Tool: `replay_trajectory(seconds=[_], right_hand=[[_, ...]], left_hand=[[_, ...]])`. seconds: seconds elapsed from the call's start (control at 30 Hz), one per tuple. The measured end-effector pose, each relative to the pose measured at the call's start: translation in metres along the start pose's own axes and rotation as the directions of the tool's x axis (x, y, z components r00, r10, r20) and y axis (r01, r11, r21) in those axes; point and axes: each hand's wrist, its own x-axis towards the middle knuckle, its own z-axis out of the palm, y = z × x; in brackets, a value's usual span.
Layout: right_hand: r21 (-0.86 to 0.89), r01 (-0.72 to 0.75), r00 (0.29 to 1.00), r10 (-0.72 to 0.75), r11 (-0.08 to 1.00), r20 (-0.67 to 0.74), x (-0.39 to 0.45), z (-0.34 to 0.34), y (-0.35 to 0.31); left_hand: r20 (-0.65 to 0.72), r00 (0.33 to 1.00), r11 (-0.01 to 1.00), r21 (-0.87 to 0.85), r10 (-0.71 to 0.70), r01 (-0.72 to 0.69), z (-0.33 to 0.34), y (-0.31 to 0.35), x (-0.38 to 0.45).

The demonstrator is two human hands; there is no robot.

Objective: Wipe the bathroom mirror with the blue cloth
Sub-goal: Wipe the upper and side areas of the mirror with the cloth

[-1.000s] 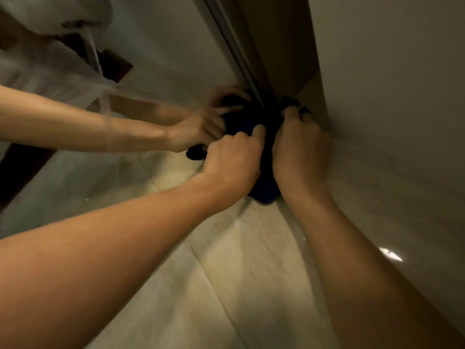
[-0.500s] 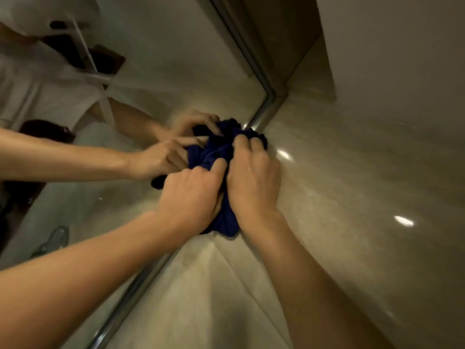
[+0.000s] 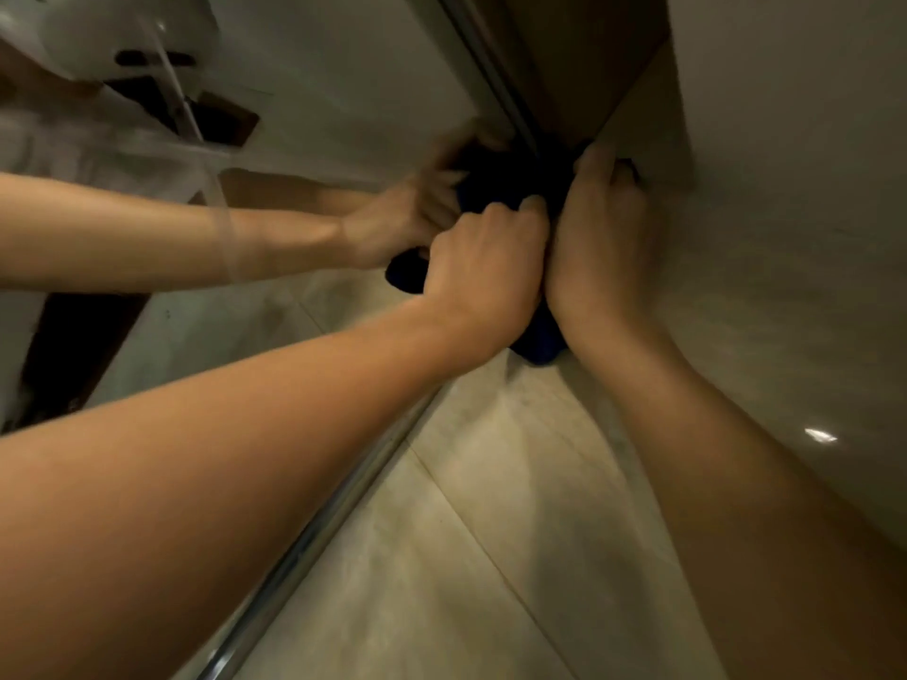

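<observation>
Tiled wall, beige with a thin grout line, fills the space below both forearms; a metal frame edge runs beneath the left forearm, bounding the mirror, which reflects arms and hands. Left hand and right hand, side by side, fingers curled, grip the bunched dark blue cloth against the mirror's corner. Cloth shows below the wrists and beyond the fingertips, blurred and shadowed.

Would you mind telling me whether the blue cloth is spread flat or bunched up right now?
Bunched up: the blue cloth shows as a crumpled wad between the left hand and right hand.
</observation>
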Motion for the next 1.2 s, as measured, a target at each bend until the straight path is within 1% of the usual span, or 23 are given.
replay_trajectory(seconds=[0.07, 0.13, 0.23, 0.37, 0.5, 0.57, 0.67, 0.73, 0.77, 0.8, 0.83, 0.9, 1.0, 1.07, 1.13, 1.2], right_hand=[[-0.022, -0.017, 0.999, 0.016, 1.000, -0.041, 0.000, 0.004, -0.002], [0.000, -0.051, 0.996, 0.051, 0.999, -0.076, -0.001, 0.008, -0.003], [0.058, -0.040, 0.994, 0.046, 0.998, -0.097, -0.009, 0.017, -0.008], [0.052, -0.085, 0.985, 0.092, 0.995, -0.146, -0.032, 0.027, -0.018], [0.013, -0.086, 0.986, 0.086, 0.996, -0.142, -0.066, 0.037, -0.033], [-0.007, -0.079, 0.993, 0.078, 0.997, -0.091, -0.084, 0.040, -0.042], [-0.010, 0.037, 0.997, -0.037, 0.999, 0.062, -0.106, 0.031, -0.051], [0.040, 0.101, 0.963, -0.108, 0.994, 0.249, -0.109, 0.021, -0.048], [0.082, 0.096, 0.945, -0.117, 0.992, 0.307, -0.108, 0.017, -0.042], [0.096, 0.082, 0.938, -0.109, 0.992, 0.328, -0.106, 0.013, -0.035], [0.096, 0.062, 0.946, -0.089, 0.993, 0.312, -0.102, 0.008, -0.029], [0.109, 0.000, 0.975, -0.024, 0.994, 0.221, -0.086, -0.003, -0.023], [0.131, -0.088, 0.994, 0.079, 0.988, 0.069, -0.054, -0.012, -0.017], [0.105, -0.098, 0.995, 0.094, 0.990, 0.045, -0.037, -0.010, -0.015], [0.110, -0.078, 0.996, 0.072, 0.991, 0.055, -0.032, 0.000, -0.016], [0.127, -0.065, 0.997, 0.060, 0.990, 0.048, -0.034, 0.008, -0.018]], left_hand=[[-0.023, 1.000, 1.000, 0.011, 0.022, -0.021, 0.006, -0.004, -0.004], [-0.048, 0.998, 0.999, 0.008, 0.033, -0.032, 0.008, -0.006, -0.003], [-0.033, 0.998, 0.999, 0.004, 0.043, -0.043, 0.010, -0.013, -0.007], [-0.016, 0.998, 0.998, -0.029, 0.053, -0.053, 0.016, -0.025, -0.026], [-0.012, 0.998, 0.996, -0.070, 0.060, -0.061, 0.028, -0.042, -0.057], [0.037, 0.998, 0.995, -0.096, 0.043, -0.040, 0.032, -0.053, -0.076], [0.144, 0.989, 0.995, -0.104, 0.011, 0.004, 0.033, -0.067, -0.106], [0.160, 0.987, 0.994, -0.110, -0.003, 0.020, 0.030, -0.072, -0.120], [0.158, 0.987, 0.992, -0.118, -0.017, 0.036, 0.028, -0.071, -0.122], [0.148, 0.988, 0.990, -0.133, -0.035, 0.055, 0.027, -0.068, -0.121], [0.129, 0.990, 0.985, -0.157, -0.055, 0.075, 0.025, -0.063, -0.118], [0.057, 0.995, 0.974, -0.208, -0.082, 0.092, 0.022, -0.052, -0.104], [-0.091, 0.992, 0.961, -0.273, -0.082, 0.055, 0.020, -0.035, -0.071], [-0.133, 0.986, 0.955, -0.290, -0.098, 0.055, 0.020, -0.026, -0.054], [-0.128, 0.986, 0.966, -0.250, -0.106, 0.071, 0.024, -0.021, -0.048], [-0.140, 0.987, 0.977, -0.208, -0.073, 0.043, 0.031, -0.023, -0.051]])
